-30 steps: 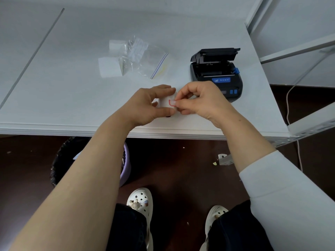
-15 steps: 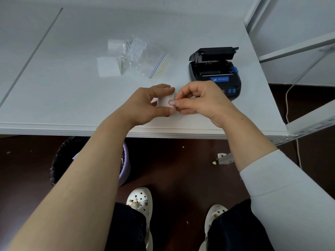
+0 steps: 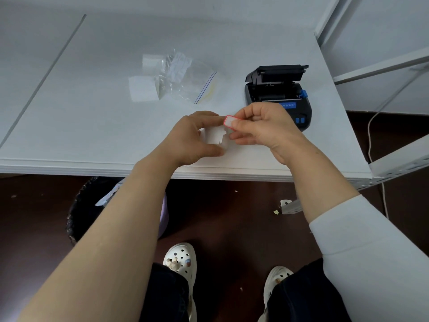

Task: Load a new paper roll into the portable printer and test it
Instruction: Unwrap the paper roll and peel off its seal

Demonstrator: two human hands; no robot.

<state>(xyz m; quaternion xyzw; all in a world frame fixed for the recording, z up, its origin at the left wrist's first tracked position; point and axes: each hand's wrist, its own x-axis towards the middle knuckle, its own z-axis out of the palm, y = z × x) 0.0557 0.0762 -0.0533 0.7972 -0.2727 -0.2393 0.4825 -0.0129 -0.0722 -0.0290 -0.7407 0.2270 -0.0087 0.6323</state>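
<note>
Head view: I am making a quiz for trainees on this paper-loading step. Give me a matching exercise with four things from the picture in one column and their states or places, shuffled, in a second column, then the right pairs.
Things:
1. printer
2. paper roll
3. red-edged sticker
4. plastic bag

States or places:
A. pinched in the right hand
B. lying on the table, left of the printer
C. lid open, no roll visible inside
D. held in the left hand

Pairs: 1-C, 2-D, 3-A, 4-B
</note>
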